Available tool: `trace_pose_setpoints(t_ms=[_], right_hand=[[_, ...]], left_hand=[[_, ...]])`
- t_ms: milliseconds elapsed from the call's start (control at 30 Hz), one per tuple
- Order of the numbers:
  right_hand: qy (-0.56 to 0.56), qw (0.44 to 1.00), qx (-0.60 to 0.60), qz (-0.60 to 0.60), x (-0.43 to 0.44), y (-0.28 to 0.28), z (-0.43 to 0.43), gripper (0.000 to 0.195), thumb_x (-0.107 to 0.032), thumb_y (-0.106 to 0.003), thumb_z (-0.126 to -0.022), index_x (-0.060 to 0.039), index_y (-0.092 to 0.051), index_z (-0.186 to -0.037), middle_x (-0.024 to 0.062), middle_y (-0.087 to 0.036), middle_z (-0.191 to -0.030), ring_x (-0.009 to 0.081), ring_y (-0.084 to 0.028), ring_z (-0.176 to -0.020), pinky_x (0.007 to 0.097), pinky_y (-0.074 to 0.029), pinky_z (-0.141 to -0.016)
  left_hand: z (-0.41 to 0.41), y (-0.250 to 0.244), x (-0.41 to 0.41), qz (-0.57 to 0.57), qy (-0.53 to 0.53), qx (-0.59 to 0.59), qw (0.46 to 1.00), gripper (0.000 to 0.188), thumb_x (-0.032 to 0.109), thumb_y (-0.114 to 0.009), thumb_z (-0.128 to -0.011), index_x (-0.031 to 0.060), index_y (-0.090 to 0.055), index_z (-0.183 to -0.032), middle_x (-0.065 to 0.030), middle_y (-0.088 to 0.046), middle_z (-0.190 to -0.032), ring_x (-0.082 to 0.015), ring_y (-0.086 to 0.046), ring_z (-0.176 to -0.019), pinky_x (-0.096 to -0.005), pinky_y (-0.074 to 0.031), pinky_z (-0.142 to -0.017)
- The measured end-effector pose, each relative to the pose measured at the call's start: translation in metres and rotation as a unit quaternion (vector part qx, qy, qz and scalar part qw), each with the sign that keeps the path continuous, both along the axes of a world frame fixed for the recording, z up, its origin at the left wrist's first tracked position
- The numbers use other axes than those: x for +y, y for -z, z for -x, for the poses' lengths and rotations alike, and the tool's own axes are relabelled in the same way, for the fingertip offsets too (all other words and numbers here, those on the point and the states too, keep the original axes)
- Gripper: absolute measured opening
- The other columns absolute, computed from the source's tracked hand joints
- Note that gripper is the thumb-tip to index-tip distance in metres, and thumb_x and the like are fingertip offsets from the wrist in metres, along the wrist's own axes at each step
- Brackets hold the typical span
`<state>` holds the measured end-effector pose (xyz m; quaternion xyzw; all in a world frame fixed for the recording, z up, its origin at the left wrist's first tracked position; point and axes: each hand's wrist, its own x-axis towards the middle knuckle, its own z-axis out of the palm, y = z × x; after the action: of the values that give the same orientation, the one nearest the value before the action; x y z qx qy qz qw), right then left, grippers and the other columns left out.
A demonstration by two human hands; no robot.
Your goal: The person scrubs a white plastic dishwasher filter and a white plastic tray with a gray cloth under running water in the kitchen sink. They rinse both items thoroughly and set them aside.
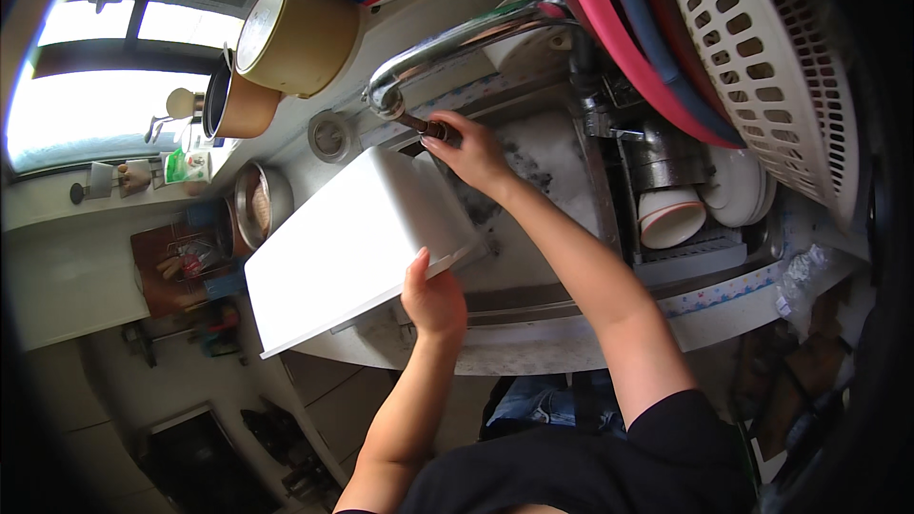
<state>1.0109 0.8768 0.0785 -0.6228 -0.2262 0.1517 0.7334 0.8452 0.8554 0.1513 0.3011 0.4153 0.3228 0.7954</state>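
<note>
My left hand (434,303) grips the near rim of a white plastic bin (335,243), its thumb on the outer wall. The bin is tilted on its side and reaches over the left part of a metal sink (607,214). My right hand (477,157) pinches the dark nozzle (441,131) at the end of a chrome faucet spout (464,43). The nozzle sits close above the bin's far end. White suds (557,150) lie in the sink below my right forearm, with dark patches among them. The bin's inside is mostly hidden from me.
A rack right of the sink holds a red-rimmed white cup (671,221), plates (732,189) and a metal pot (664,153). Above it lean a white plastic colander (757,64) and a pink basin (607,36). Pots (314,36) and a steel bowl (282,193) stand left.
</note>
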Motion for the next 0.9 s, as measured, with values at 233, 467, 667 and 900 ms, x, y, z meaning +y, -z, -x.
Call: trace_pose_setpoints(t_ms=[233,467,667,900], right_hand=[[0.408,0.855,0.318,-0.025,-0.13,0.026,0.003,0.042,-0.011,-0.056,-0.079,0.0035,-0.044,-0.116,0.0119,-0.049,-0.116,0.0182,-0.042,-0.112,0.0289,-0.032,-0.095],[0.322,0.91,0.252,0.07,-0.115,-0.002,-0.072,0.067,-0.011,-0.057,-0.072,0.0176,-0.02,-0.12,0.0278,-0.035,-0.125,0.0287,-0.038,-0.115,0.033,-0.026,-0.099],[0.087,0.943,0.283,0.15,-0.149,0.06,0.007,0.051,-0.008,-0.054,-0.075,-0.0022,-0.039,-0.124,0.0167,-0.045,-0.121,0.0219,-0.047,-0.108,0.0312,-0.037,-0.091],[-0.117,0.947,-0.228,0.192,-0.091,-0.057,0.178,0.068,-0.005,-0.068,-0.058,-0.0043,-0.038,-0.119,0.0226,-0.037,-0.127,0.037,-0.041,-0.113,0.0387,-0.037,-0.091]], left_hand=[[0.023,-0.03,0.012,-0.079,-0.007,-0.003,0.997,0.035,0.015,-0.052,-0.072,-0.0036,-0.052,-0.102,-0.0115,-0.054,-0.105,-0.0221,-0.049,-0.103,-0.0339,-0.033,-0.092],[0.036,-0.033,0.013,-0.074,0.013,0.01,0.997,0.033,0.017,-0.051,-0.074,-0.0028,-0.054,-0.1,-0.0107,-0.055,-0.104,-0.0215,-0.049,-0.102,-0.0329,-0.034,-0.091],[0.033,-0.053,0.004,-0.022,-0.026,-0.067,0.997,0.035,0.018,-0.049,-0.079,0.0004,-0.05,-0.109,-0.0095,-0.055,-0.105,-0.0209,-0.049,-0.103,-0.0347,-0.036,-0.09],[0.08,-0.026,0.022,0.033,0.012,-0.042,0.998,0.044,0.035,-0.046,-0.086,0.0042,-0.043,-0.117,-0.0081,-0.051,-0.113,-0.0224,-0.049,-0.104,-0.0402,-0.04,-0.086]])
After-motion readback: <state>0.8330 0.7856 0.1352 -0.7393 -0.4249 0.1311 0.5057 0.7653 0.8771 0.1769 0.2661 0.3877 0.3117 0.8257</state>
